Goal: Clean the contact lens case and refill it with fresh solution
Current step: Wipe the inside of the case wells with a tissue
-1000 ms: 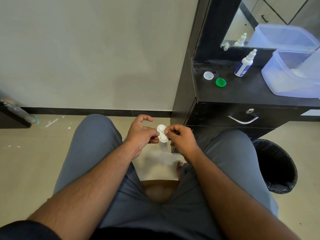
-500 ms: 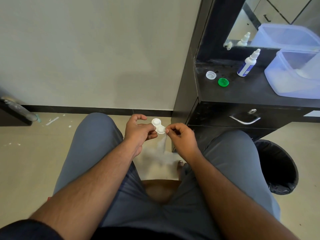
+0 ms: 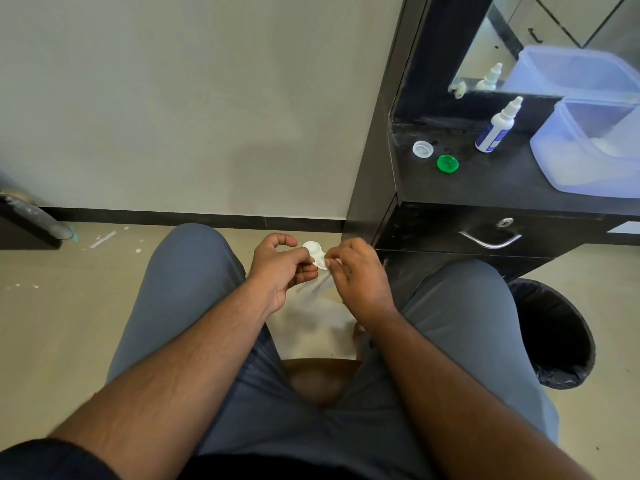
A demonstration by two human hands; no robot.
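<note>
Pale plaster wall and beige floor tiles fill the background, with a black dressing table [image 3: 485,188] standing at the right and a black bin [image 3: 557,337] on the floor beside it. On the dressing table's top, near its left edge, lies a clear cap [image 3: 423,148], and just beside it, nearer the front edge, a green cap [image 3: 447,163]. A white solution bottle [image 3: 494,128] with a blue label stands further back, tilted in this wide view, close to a translucent plastic container [image 3: 585,157] that takes up the right side of the top; a mirror behind repeats both. The person sits with knees apart in grey trousers, and both hands meet over the gap between them. The white contact lens case [image 3: 316,253], uncapped, is held in the air there, away from the table. The left hand [image 3: 280,268] pinches the case's left well between thumb and fingers. The right hand [image 3: 356,271] has its fingertips curled onto the right well, pinching it.
</note>
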